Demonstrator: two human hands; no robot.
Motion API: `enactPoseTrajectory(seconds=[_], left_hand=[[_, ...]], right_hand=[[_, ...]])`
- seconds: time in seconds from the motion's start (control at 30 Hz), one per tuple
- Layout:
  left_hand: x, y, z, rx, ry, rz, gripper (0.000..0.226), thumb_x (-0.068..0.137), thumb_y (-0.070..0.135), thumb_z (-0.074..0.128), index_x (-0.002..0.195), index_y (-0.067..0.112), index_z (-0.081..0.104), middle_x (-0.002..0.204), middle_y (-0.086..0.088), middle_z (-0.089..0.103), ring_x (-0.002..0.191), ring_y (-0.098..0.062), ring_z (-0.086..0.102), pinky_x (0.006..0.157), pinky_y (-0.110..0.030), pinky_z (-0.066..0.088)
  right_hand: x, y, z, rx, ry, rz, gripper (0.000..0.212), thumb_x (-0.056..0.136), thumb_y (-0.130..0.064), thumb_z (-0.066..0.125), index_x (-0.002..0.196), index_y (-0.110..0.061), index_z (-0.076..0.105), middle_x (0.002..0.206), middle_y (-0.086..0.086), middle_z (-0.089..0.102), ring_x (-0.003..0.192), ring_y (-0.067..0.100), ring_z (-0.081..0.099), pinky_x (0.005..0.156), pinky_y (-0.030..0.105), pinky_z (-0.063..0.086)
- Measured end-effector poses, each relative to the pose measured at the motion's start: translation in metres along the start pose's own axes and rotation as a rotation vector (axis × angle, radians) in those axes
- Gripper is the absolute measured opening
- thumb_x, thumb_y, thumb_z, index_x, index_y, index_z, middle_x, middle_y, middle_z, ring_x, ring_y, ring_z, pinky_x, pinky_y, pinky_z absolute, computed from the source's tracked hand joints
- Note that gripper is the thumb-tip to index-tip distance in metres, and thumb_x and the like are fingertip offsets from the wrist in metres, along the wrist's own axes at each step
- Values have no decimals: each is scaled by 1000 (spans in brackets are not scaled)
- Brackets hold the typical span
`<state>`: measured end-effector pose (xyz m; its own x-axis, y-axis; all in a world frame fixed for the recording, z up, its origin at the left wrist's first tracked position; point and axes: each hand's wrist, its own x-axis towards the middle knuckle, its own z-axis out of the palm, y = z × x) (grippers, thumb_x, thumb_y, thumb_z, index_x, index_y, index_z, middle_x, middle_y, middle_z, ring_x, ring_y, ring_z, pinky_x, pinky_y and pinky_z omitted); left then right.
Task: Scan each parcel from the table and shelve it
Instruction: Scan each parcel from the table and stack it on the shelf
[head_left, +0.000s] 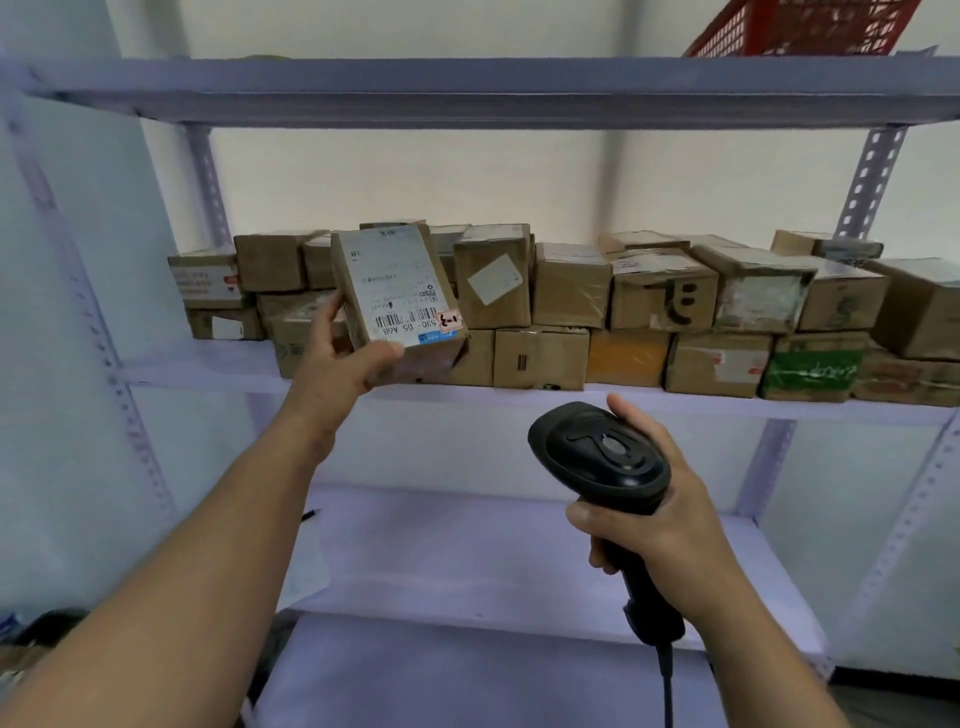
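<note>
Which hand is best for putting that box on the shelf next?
Probably the left. The left hand grips the parcel, raised right in front of the stacked boxes on the middle shelf. The right hand is lower and busy holding the scanner.

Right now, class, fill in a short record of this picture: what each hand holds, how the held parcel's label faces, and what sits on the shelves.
left hand: grips a brown parcel at its lower end, raised in front of the middle shelf
label: faces the camera, print upside down, barcode near the lower edge
right hand: grips a black barcode scanner by its handle
middle shelf: cardboard boxes stacked in roughly two layers
top shelf: red basket at the right
</note>
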<state>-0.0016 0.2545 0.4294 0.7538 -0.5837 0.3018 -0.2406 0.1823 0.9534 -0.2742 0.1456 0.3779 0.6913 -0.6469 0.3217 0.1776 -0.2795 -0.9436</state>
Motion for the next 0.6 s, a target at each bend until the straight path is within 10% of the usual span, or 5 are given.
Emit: enactPoseTrajectory(seconds=[0.27,0.6], left_hand=[[97,9,-11,7,-86,-46,69,91,19,60,147,35,23,120,2,61,96,-13,64,58,-24,53],[158,-3,-3,322,-159,-95,74,83,69,48,147,41,25,148,-1,38,126,-29,46,98,-48,47]], right_hand=[[43,-2,28,-31,107,25,97,56,-9,80,135,-50,43,103,-7,70,51,31,61,49,37,53],[63,6,51,-103,214,41,96,55,-11,81,134,-52,43,103,-6,69,53,32,63,51,39,55]])
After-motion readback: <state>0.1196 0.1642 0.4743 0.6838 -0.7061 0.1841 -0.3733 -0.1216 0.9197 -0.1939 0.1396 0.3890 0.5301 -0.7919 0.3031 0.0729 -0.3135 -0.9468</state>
